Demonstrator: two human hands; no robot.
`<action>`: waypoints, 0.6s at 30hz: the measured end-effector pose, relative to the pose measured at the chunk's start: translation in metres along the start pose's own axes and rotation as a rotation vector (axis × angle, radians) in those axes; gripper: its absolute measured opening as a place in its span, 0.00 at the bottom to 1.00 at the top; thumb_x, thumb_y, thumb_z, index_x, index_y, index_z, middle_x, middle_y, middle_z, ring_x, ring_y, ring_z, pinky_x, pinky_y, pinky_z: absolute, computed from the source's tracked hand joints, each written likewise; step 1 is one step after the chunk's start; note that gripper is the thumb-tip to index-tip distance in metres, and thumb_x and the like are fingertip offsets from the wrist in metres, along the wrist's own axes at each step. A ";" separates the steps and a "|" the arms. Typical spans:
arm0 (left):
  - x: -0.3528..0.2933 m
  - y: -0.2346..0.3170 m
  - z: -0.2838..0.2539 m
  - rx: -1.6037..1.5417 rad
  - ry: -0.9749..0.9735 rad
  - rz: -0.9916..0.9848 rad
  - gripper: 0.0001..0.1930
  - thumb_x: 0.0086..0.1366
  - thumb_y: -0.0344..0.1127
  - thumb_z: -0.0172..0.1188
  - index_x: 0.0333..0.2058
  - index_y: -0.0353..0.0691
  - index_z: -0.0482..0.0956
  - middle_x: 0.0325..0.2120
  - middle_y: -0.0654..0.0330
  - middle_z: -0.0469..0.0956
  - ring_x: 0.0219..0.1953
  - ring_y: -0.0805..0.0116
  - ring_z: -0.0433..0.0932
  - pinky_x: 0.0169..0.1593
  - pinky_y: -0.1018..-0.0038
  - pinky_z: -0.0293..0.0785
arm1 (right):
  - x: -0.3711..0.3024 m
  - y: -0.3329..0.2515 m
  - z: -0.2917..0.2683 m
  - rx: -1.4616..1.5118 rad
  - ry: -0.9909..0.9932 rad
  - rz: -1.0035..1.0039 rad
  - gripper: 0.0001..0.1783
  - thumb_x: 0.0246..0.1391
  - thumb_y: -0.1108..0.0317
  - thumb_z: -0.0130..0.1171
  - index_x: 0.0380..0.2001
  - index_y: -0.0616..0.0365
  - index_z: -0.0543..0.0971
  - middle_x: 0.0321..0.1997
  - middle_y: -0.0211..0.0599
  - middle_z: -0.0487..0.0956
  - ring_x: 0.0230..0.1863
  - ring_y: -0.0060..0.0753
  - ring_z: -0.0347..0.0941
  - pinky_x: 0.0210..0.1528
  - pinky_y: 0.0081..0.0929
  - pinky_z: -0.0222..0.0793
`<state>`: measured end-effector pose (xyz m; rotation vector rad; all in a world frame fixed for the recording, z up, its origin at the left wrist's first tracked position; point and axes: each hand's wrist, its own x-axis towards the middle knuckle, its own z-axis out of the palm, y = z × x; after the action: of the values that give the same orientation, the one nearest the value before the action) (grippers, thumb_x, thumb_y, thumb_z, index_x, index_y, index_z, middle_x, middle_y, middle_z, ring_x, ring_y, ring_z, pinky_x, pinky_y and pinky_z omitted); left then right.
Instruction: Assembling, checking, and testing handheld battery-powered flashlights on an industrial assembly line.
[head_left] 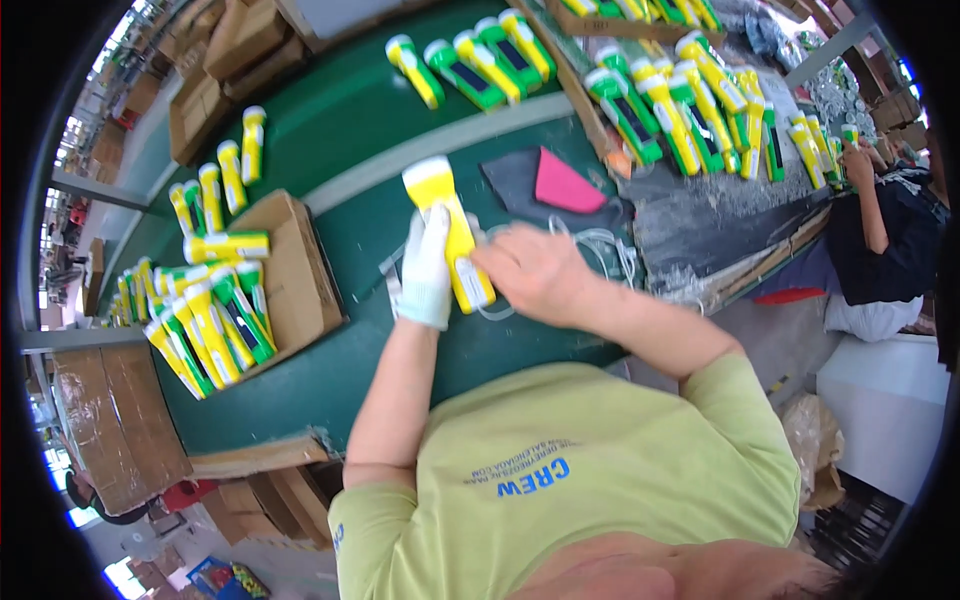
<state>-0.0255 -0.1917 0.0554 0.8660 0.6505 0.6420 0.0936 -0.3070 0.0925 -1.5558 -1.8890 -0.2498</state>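
My left hand point(428, 262), in a white glove, is wrapped round a yellow flashlight point(456, 240) with a white head. The flashlight stands tilted over the green table, its head pointing away from me. My bare right hand point(535, 272) has its fingers bent and pressed together against the flashlight's right side near the lower end. Whatever those fingertips pinch is hidden. A white cable point(618, 250) lies in loops beyond my right hand, and part of it shows under the flashlight. Black cloth point(508, 180) with a pink piece point(568, 183) lies just past the cable.
At left, an open cardboard box point(305, 270) holds a pile of yellow and green flashlights point(215, 325). More flashlights point(470, 68) rest on the green belt point(340, 90) at the back. Another heap point(690, 105) covers the right-hand bench. A co-worker point(890, 215) sits at far right.
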 end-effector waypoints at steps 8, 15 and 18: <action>-0.014 0.022 0.018 0.141 -0.183 0.282 0.19 0.66 0.43 0.56 0.48 0.35 0.67 0.30 0.57 0.75 0.30 0.73 0.75 0.34 0.75 0.73 | 0.000 0.010 0.000 0.558 -0.090 0.020 0.06 0.46 0.74 0.65 0.30 0.53 0.81 0.26 0.33 0.77 0.26 0.38 0.74 0.26 0.30 0.69; -0.004 0.046 0.029 -0.092 -0.219 0.188 0.16 0.70 0.47 0.48 0.43 0.40 0.67 0.28 0.59 0.74 0.26 0.72 0.75 0.32 0.75 0.75 | -0.030 -0.022 0.000 0.540 -0.284 -0.019 0.07 0.49 0.70 0.66 0.34 0.50 0.83 0.28 0.29 0.79 0.26 0.30 0.76 0.24 0.26 0.70; 0.010 0.034 0.026 -0.055 -0.140 0.218 0.17 0.70 0.50 0.46 0.41 0.40 0.67 0.26 0.59 0.74 0.24 0.73 0.75 0.29 0.76 0.74 | -0.032 -0.024 0.006 1.051 -0.276 0.237 0.08 0.52 0.72 0.65 0.37 0.57 0.84 0.38 0.36 0.84 0.34 0.29 0.81 0.36 0.22 0.74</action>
<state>-0.0086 -0.1800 0.0944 0.9286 0.4135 0.7838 0.0714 -0.3356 0.0750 -1.0501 -1.5474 0.9578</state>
